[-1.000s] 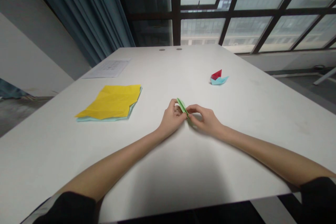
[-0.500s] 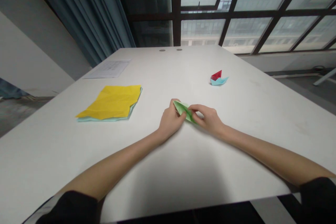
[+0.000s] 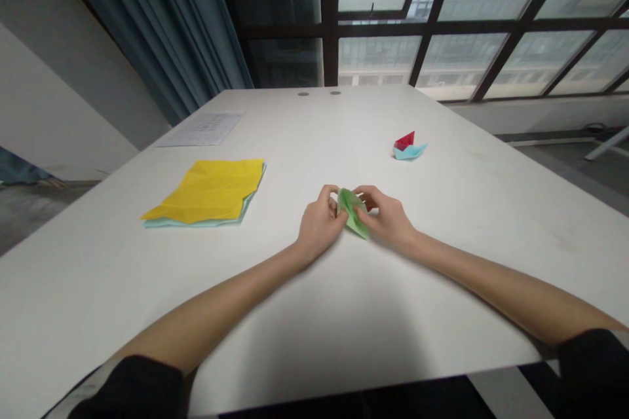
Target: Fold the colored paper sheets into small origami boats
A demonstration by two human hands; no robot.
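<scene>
A small piece of folded green paper (image 3: pixel 352 209) is held just above the white table, between my two hands. My left hand (image 3: pixel 321 219) pinches its left side, with the thumb on the near face and the fingers behind. On the other side, my right hand (image 3: pixel 388 215) grips the right edge between thumb and curled fingers. The paper's folds stand apart in the middle, making a pointed shape with a corner toward me. The fingertips behind it are partly hidden.
To the left lies a stack of coloured paper sheets (image 3: pixel 211 190), yellow on top and light blue below. A printed sheet (image 3: pixel 201 129) rests farther back. At the right sits a red and blue folded paper boat (image 3: pixel 409 149). The white table (image 3: pixel 304 314) reaches toward the windows.
The green paper has gone from a flat, narrow strip to a wider, opened form. My right hand has shifted its fingers to the upper right edge; the left has barely moved.
</scene>
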